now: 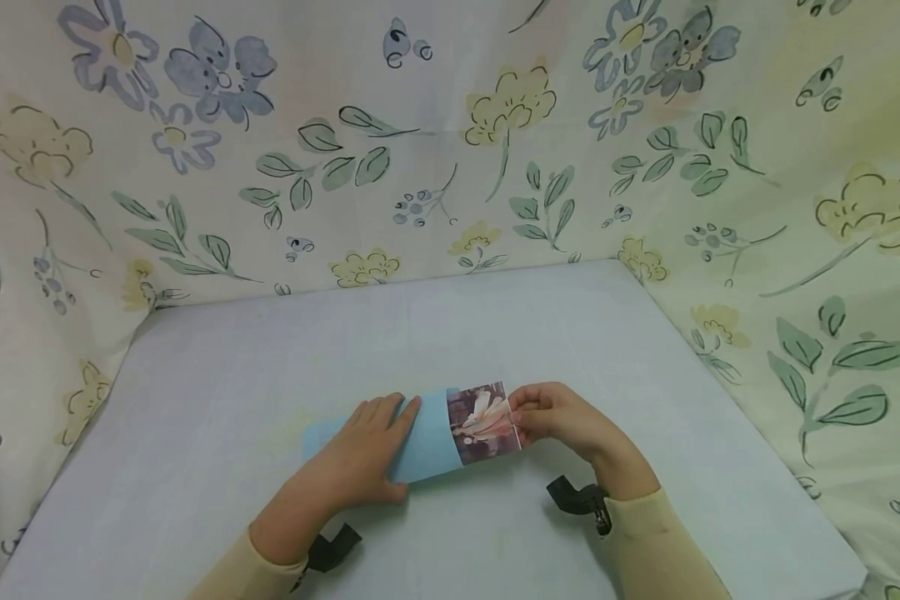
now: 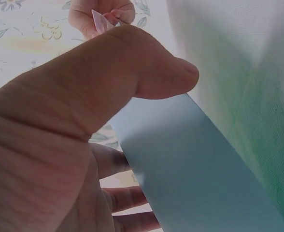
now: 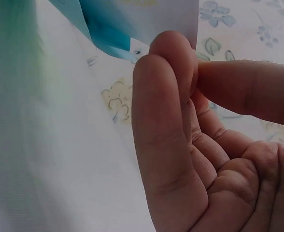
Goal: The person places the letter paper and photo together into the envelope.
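Observation:
A light blue paper sleeve [image 1: 431, 437] lies lengthwise over the white tabletop. A postcard with a pink and white flower picture [image 1: 483, 421] sticks out of its right end. My left hand [image 1: 363, 454] rests across the sleeve with fingers extended and thumb at the near edge; in the left wrist view the thumb [image 2: 147, 67] overlaps the blue paper. With thumb and fingertips, my right hand [image 1: 562, 417] pinches the postcard's right edge. The right wrist view shows the postcard's pale back [image 3: 173, 21] and the sleeve's curved open mouth [image 3: 101, 29].
A white-covered table [image 1: 390, 342] spreads around both hands. Floral fabric [image 1: 420, 150] hangs along its back and both sides. A black wrist mount [image 1: 581, 500] sits below the right hand, another [image 1: 333, 548] below the left.

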Demonstrator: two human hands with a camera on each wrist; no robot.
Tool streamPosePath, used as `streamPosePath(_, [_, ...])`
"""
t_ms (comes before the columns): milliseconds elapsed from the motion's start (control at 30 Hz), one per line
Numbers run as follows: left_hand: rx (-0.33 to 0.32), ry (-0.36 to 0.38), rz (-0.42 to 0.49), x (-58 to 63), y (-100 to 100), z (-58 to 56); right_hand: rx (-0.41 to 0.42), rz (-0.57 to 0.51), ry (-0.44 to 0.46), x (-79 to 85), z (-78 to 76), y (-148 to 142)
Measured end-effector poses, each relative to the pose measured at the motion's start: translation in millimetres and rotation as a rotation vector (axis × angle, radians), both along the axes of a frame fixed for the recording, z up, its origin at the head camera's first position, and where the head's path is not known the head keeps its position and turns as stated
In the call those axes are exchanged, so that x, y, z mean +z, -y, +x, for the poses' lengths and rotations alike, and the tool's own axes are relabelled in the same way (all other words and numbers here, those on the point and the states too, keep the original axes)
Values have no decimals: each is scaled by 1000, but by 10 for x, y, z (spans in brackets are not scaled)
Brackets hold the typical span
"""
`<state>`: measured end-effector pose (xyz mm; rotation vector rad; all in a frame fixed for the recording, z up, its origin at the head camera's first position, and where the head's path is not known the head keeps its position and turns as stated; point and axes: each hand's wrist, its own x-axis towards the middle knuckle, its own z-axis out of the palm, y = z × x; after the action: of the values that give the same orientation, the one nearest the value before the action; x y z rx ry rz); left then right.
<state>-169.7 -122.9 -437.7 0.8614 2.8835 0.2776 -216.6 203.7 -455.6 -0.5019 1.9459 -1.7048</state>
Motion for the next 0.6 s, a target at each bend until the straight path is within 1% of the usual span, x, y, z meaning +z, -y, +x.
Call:
streamPosePath(233, [-37, -26, 16, 1, -16, 1, 42, 8, 0, -7, 11, 49])
streamPosePath(600, [-44, -25, 12, 13, -18, 6, -15, 36, 20, -12, 41, 131])
